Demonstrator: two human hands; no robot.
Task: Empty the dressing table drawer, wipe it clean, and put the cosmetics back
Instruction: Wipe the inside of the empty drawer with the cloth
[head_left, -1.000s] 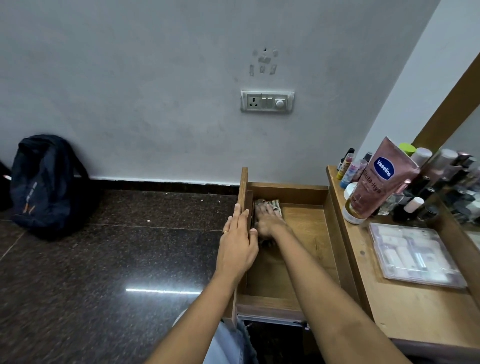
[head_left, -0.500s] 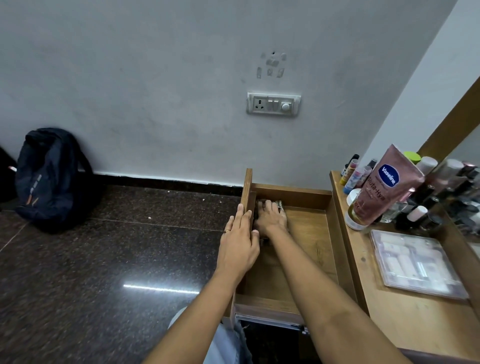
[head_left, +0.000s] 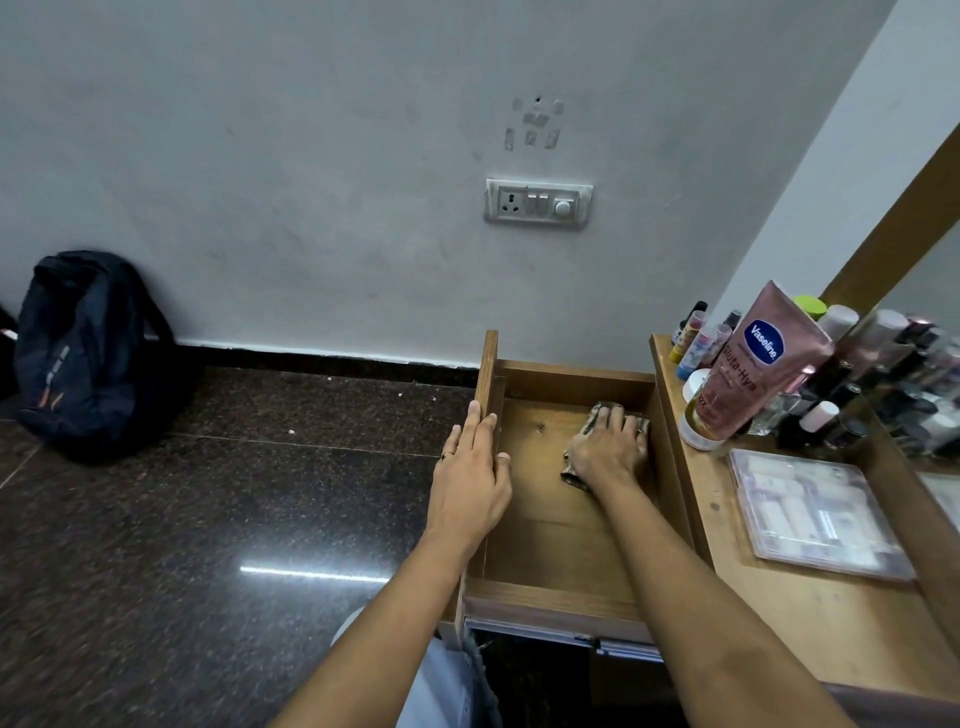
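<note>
The wooden drawer (head_left: 540, 519) is pulled out and its floor is bare except for a patterned cloth (head_left: 574, 473). My right hand (head_left: 608, 447) lies flat on that cloth near the drawer's far right corner, pressing it down. My left hand (head_left: 472, 478) rests with straight fingers against the drawer's left front panel (head_left: 488, 369), thumb over the panel's top edge. On the dressing table (head_left: 810, 613) to the right stand the cosmetics: a pink Vaseline tube (head_left: 758, 364), several small bottles (head_left: 696, 338) and a clear plastic case (head_left: 815, 514).
A dark backpack (head_left: 88, 348) leans on the wall at the left. Dark polished floor (head_left: 208, 519) spreads left of the drawer. A switch plate (head_left: 537, 201) sits on the wall. A mirror (head_left: 930, 322) edges the table.
My right hand slid the cloth from the drawer's far left corner across to its far right side. My left hand stayed on the front panel.
</note>
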